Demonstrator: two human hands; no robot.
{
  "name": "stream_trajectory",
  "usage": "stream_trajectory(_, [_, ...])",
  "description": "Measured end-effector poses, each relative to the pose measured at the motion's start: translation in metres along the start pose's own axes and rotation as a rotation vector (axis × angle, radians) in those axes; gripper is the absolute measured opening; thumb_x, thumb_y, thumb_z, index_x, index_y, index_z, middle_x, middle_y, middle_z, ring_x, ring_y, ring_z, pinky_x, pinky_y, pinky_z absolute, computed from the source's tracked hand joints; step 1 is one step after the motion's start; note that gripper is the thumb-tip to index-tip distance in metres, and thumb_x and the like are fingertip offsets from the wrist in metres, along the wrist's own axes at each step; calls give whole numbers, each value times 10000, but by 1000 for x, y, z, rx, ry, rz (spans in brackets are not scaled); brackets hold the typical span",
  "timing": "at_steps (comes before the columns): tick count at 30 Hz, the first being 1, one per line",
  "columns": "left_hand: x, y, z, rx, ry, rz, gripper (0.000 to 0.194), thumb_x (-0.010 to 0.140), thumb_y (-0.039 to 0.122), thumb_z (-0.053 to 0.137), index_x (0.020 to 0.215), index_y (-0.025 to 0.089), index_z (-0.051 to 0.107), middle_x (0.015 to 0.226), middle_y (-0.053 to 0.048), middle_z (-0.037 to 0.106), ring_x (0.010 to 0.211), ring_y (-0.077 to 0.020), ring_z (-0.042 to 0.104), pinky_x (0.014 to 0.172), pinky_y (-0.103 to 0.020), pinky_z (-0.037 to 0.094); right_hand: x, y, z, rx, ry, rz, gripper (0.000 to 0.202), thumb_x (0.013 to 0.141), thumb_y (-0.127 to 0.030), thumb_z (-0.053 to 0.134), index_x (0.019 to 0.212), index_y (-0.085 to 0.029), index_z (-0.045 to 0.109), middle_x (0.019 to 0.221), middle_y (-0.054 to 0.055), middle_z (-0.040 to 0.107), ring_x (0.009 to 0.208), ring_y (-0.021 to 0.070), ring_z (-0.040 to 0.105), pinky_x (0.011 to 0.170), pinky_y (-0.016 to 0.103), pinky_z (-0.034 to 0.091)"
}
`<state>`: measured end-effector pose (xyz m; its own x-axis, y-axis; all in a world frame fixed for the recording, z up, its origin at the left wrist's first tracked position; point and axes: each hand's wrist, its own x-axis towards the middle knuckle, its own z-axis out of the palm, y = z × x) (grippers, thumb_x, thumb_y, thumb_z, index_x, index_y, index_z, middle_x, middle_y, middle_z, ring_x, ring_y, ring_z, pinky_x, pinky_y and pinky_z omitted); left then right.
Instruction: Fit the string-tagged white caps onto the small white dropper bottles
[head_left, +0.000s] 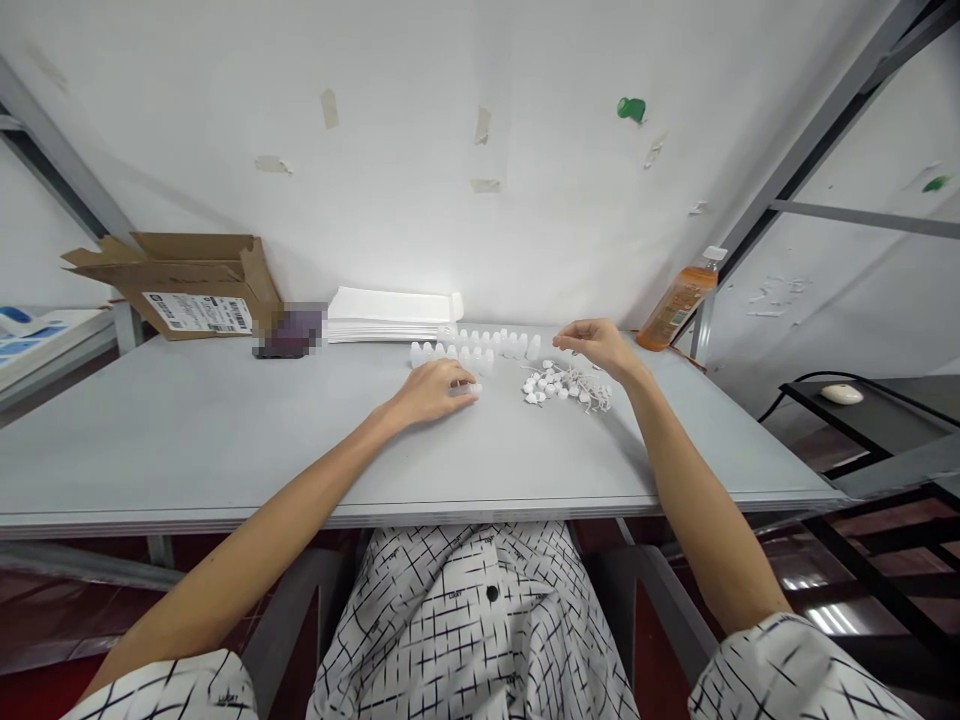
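My left hand (437, 391) rests low over the grey table, its fingers closed on a small translucent white cap (475, 388). Just beyond it stand rows of similar translucent caps (514, 345). My right hand (598, 343) is raised above the back of a pile of small white pieces with thin strings (564, 386). Its thumb and fingertips are pinched together, and whatever is between them is too small to make out.
An open cardboard box (199, 290) stands at the back left, beside a blurred dark object (292, 331). A stack of white sheets (390, 315) lies against the wall. An orange drink bottle (679, 305) leans at the back right.
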<state>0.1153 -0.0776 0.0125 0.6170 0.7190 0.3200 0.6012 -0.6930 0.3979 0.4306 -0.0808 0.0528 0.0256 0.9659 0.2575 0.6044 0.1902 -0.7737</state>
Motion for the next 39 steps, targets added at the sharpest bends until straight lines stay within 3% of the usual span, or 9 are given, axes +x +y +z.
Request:
stream_trajectory(8, [-2, 4, 1, 20, -14, -12, 323, 891, 412, 565, 1017, 201, 775, 1011, -74, 741, 922, -245, 666, 740, -340, 496, -20, -40, 41, -10, -269, -147, 280, 787, -452, 716, 767, -175, 744, 846, 49, 734, 785, 183, 623, 734, 322, 466])
stream_trajectory(13, [0, 1, 0, 35, 17, 5, 321, 897, 420, 559, 982, 198, 775, 1001, -77, 744, 907, -240, 661, 730, -331, 493, -20, -39, 35, 100, -259, -91, 318, 797, -489, 727, 859, -178, 750, 1044, 87, 755, 887, 201, 649, 799, 343, 473])
stream_trajectory(18, [1, -2, -2, 39, 20, 14, 345, 902, 435, 554, 978, 178, 772, 968, -76, 739, 891, -230, 646, 741, -324, 469, -14, -29, 25, 457, -244, -50, 304, 802, -471, 757, 859, -180, 687, 979, 86, 751, 1011, 216, 671, 907, 347, 470])
stream_trajectory(22, [1, -2, -4, 33, 17, 8, 351, 900, 438, 556, 959, 168, 771, 954, -78, 734, 895, -228, 635, 741, -315, 454, -9, -22, 25, 533, -237, 7, 324, 779, -474, 782, 853, -181, 666, 892, 63, 720, 848, 184, 676, 824, 340, 514])
stream_trajectory(27, [2, -1, -3, -7, 18, 1, 361, 895, 451, 560, 954, 162, 767, 954, -76, 732, 886, -224, 629, 748, -313, 434, -11, -25, 30, 464, -219, 54, 367, 718, -491, 826, 774, -171, 653, 752, 30, 638, 662, 137, 592, 618, 296, 512])
stream_trajectory(31, [2, 0, -3, -71, 24, -27, 389, 894, 486, 563, 946, 158, 765, 928, -67, 732, 812, -202, 611, 706, -302, 410, -18, -36, 39, 425, -289, 45, 359, 770, -492, 776, 720, -158, 654, 767, 51, 641, 671, 142, 594, 600, 293, 512])
stream_trajectory(34, [1, 1, -2, -99, 26, -38, 391, 890, 486, 569, 943, 152, 767, 921, -67, 736, 784, -191, 603, 691, -299, 402, -22, -42, 45, 403, -338, -10, 270, 811, -418, 729, 782, -153, 685, 835, 69, 682, 722, 147, 615, 614, 276, 495])
stream_trajectory(39, [2, 0, 0, -170, 34, -32, 380, 882, 481, 586, 937, 151, 766, 916, -67, 739, 809, -188, 609, 683, -290, 421, -22, -44, 50, 374, -301, -60, 166, 785, -282, 698, 886, -156, 661, 859, 73, 733, 676, 132, 618, 542, 243, 428])
